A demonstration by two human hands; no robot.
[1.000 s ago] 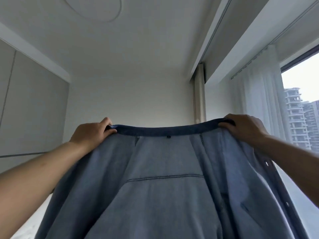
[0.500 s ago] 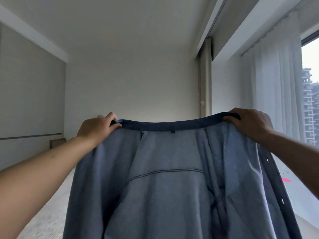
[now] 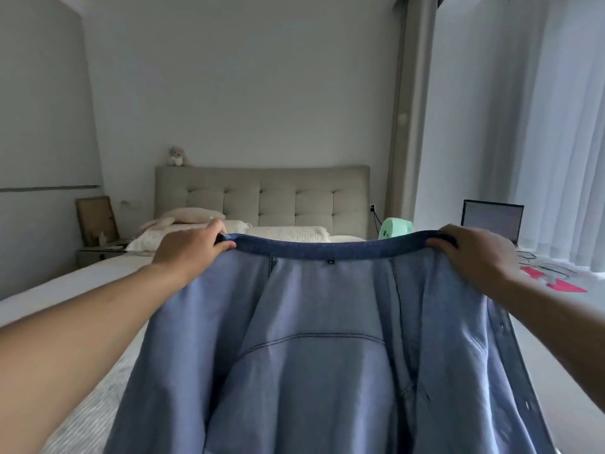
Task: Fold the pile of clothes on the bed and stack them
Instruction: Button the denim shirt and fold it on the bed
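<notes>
A blue denim shirt (image 3: pixel 314 355) hangs spread out in front of me, inside facing me, its darker collar band stretched across the top. My left hand (image 3: pixel 193 247) grips the band's left end. At the right end my right hand (image 3: pixel 474 253) grips the band. The shirt's button placket runs down its right edge. The bed (image 3: pixel 75 290) lies beneath and behind the shirt, which hides most of it. No pile of other clothes shows.
Pillows (image 3: pixel 284 233) lie against a tufted grey headboard (image 3: pixel 262 194) with a small plush toy (image 3: pixel 176 156) on top. A nightstand (image 3: pixel 98 253) stands at the left. A green fan (image 3: pixel 396 228), a laptop (image 3: pixel 491 221) and pink items (image 3: pixel 563 285) sit right, beside white curtains (image 3: pixel 540 126).
The view has tilted down from the ceiling to the bed and headboard. Both hands keep their grip on the collar band and hold the shirt lower, over the bed.
</notes>
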